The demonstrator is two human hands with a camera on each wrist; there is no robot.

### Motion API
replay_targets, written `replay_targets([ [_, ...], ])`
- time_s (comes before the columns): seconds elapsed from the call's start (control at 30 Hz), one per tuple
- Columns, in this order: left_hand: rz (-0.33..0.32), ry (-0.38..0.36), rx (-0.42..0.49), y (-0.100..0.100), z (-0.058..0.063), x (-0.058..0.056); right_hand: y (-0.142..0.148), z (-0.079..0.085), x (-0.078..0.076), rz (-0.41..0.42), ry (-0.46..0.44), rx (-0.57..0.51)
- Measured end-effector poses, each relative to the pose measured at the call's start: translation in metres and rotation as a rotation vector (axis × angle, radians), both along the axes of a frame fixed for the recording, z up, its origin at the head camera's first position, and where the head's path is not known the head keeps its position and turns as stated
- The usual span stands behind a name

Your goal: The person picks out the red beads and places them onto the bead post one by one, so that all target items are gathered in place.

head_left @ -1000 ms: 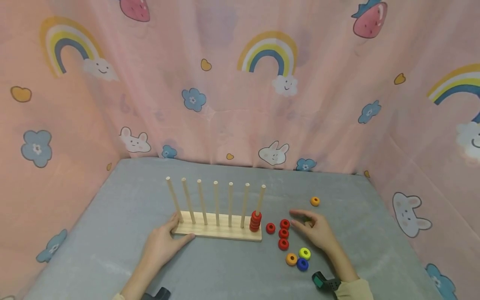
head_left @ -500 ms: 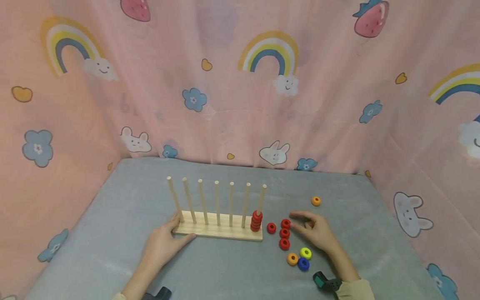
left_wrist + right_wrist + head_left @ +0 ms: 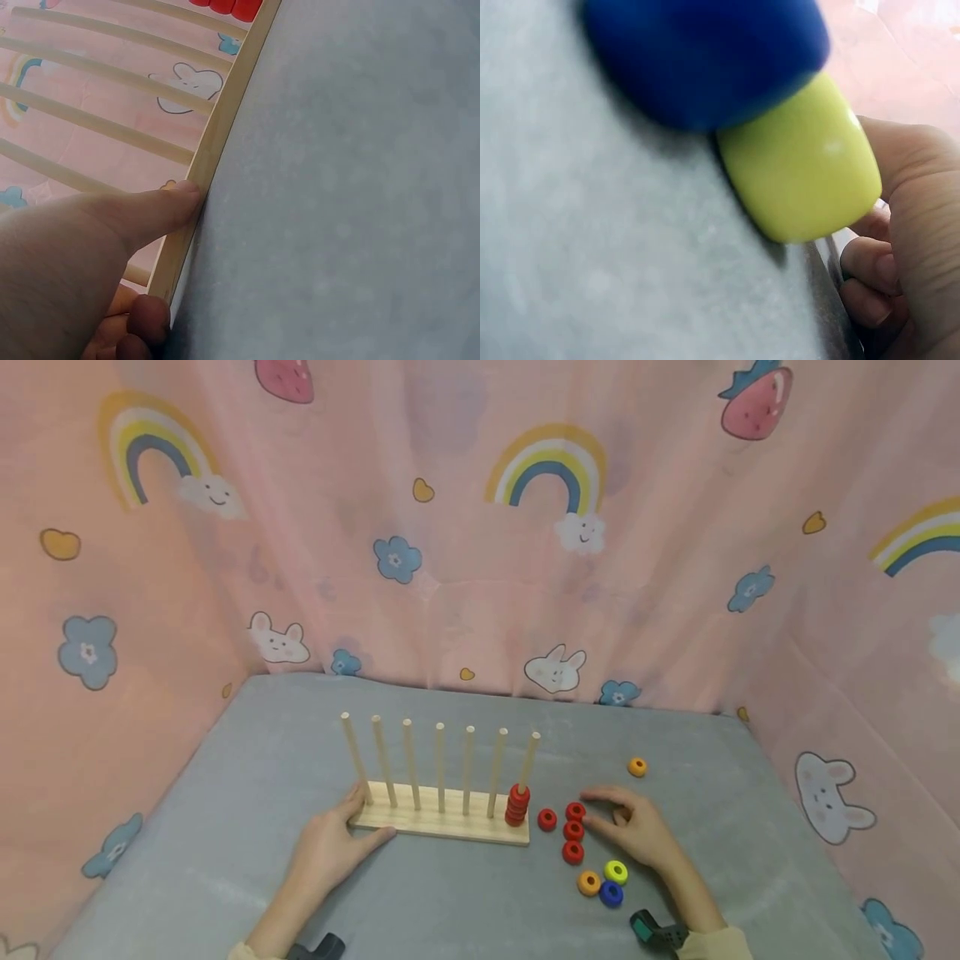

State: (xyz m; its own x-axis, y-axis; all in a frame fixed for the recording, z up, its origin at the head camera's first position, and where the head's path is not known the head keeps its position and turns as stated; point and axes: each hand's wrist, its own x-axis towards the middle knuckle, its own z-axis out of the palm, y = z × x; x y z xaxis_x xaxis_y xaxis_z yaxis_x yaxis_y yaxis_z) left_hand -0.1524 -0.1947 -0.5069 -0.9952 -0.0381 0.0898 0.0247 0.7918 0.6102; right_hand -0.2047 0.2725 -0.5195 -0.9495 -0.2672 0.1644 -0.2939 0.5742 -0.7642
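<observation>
My left hand [image 3: 326,852] grips the left end of a wooden peg rack [image 3: 442,824], its thumb along the front edge. In the left wrist view, that thumb presses the edge of the base and other fingers curl at its end. Several red rings [image 3: 517,805] are stacked on the rightmost peg. Beside the rack lies a loose red ring [image 3: 547,819], then a row of red rings [image 3: 573,831]. At the far end of this row hovers my right hand [image 3: 637,831], index finger and thumb spread beside the farthest ring; contact is unclear.
An orange ring [image 3: 588,883], a yellow ring [image 3: 616,872] and a blue ring [image 3: 611,894] cluster nearer me. Another orange ring [image 3: 637,767] lies farther back on the grey tabletop [image 3: 450,902]. Behind it hangs a pink patterned curtain [image 3: 465,610].
My right hand's thumb and index finger have come slightly closer to the farthest red ring of the row. The left hand keeps its hold on the rack. The head view has shifted a little.
</observation>
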Motion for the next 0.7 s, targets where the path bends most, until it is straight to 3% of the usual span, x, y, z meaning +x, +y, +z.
replay_targets([
  [0.43, -0.001, 0.007, -0.001, 0.0011, 0.0020, 0.0001, -0.0038, 0.0028, -0.0004, 0.013, 0.021, 0.128],
  [0.7, -0.006, -0.005, 0.005, 0.0009, 0.0014, 0.0004, -0.0061, 0.0038, 0.0010, 0.021, 0.076, 0.147],
])
